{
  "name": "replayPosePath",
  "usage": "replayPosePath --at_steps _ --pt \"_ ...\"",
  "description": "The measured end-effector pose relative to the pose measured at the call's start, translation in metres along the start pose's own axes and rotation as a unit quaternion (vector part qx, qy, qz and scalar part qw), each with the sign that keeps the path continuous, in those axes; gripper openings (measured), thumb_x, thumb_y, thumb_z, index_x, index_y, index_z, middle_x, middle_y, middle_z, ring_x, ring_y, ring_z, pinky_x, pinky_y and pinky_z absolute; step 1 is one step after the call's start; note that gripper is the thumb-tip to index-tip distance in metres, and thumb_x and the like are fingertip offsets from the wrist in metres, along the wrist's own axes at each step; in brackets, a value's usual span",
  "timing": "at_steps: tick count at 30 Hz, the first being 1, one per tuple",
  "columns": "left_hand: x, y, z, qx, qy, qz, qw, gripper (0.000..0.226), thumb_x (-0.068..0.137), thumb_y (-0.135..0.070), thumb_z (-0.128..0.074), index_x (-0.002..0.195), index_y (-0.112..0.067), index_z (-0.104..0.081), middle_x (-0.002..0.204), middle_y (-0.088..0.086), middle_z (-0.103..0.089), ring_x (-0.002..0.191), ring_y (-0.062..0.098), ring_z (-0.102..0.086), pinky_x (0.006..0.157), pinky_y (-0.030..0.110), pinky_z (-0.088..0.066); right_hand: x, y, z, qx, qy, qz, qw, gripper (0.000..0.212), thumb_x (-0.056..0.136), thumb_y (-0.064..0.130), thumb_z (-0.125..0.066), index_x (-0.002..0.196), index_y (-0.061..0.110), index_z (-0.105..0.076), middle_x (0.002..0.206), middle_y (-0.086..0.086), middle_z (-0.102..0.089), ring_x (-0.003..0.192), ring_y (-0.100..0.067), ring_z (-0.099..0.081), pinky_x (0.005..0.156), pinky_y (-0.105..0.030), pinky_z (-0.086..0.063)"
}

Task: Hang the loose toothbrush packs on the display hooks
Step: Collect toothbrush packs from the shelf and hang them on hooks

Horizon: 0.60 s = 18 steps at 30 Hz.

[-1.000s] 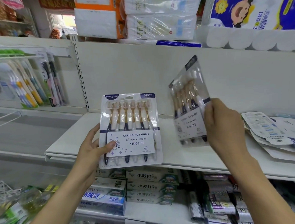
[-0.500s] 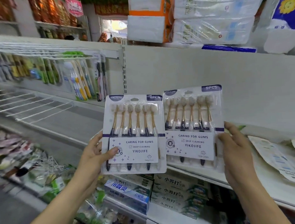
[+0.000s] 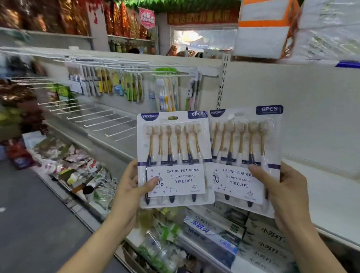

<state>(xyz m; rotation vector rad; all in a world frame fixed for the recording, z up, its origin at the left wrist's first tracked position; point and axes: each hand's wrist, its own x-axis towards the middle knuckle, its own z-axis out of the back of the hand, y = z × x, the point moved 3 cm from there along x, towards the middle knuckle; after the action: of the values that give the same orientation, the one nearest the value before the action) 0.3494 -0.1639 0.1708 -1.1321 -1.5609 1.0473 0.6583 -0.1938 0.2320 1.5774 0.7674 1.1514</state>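
Left hand [image 3: 133, 185] grips the lower left edge of one six-piece toothbrush pack [image 3: 174, 158], thumb pressed on the printed label and fingers behind the card. Right hand [image 3: 285, 195] grips the lower right part of a second, identical toothbrush pack [image 3: 246, 152] in the same manner, thumb across the label. Both packs stand upright, long axis vertical, with brush heads uppermost; the left pack overlaps the left edge of the right pack slightly. Each card carries a hang slot [image 3: 172, 117] centred near its top edge, so the slots sit above the hands and face away from the wrists. The bare display hooks [image 3: 104, 119] project from the back panel to the left of both packs and at about the height of their tops; the filled hooks [image 3: 131, 76] carrying other toothbrush packs sit higher, further left. The nearest bare prong ends just left of the left pack, which makes the left hand the closer of the two. Judged from this layout, the coming move requires a leftward carry, then alignment of the slot with a prong tip, with the card face square to the prong axis. Motion blur obscures the finer prong detail at far left.
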Motion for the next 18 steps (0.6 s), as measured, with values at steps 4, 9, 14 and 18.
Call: replayPosePath --at_steps 4,9,14,18 --pt "0.007 -0.012 0.065 0.011 -0.003 -0.008 1.000 0.061 0.084 0.009 -0.068 0.131 -0.027 -0.054 0.117 -0.016 -0.072 0.111 0.005 -0.066 0.082 0.018 -0.056 -0.014 -0.008 -0.056 -0.001 0.029 -0.015 0.999 0.013 0.085 0.008 -0.075 0.097 0.014 -0.074 0.087 -0.004 -0.079 0.080 -0.023 -0.076 0.062 -0.033 -0.063" --pt "0.020 -0.034 0.152 0.020 -0.020 -0.010 1.000 0.063 0.082 0.005 -0.070 0.133 -0.027 -0.053 0.122 -0.010 -0.071 0.117 0.007 -0.064 0.091 0.022 -0.054 -0.027 -0.015 -0.139 0.016 0.064 -0.020 0.998 0.011 0.088 0.007 -0.071 0.095 0.015 -0.072 0.086 -0.003 -0.078 0.078 -0.020 -0.076 0.066 -0.034 -0.063" --pt "0.031 -0.053 0.236 0.005 -0.048 -0.004 0.999 0.068 0.075 -0.006 -0.074 0.137 -0.021 -0.051 0.128 0.009 -0.069 0.123 0.026 -0.063 0.108 0.047 -0.046 -0.039 -0.027 -0.221 0.048 0.090 -0.035 0.994 0.012 0.088 0.008 -0.070 0.099 0.014 -0.072 0.090 -0.003 -0.078 0.082 -0.021 -0.076 0.068 -0.036 -0.061" --pt "0.036 -0.058 0.293 0.011 -0.073 -0.005 0.997 0.061 0.085 0.004 -0.067 0.139 -0.017 -0.048 0.124 0.008 -0.071 0.118 0.025 -0.066 0.104 0.045 -0.051 -0.045 -0.037 -0.282 0.051 0.122 -0.041 0.990 0.013 0.088 0.011 -0.072 0.101 0.014 -0.072 0.090 -0.002 -0.078 0.084 -0.023 -0.076 0.072 -0.039 -0.058"
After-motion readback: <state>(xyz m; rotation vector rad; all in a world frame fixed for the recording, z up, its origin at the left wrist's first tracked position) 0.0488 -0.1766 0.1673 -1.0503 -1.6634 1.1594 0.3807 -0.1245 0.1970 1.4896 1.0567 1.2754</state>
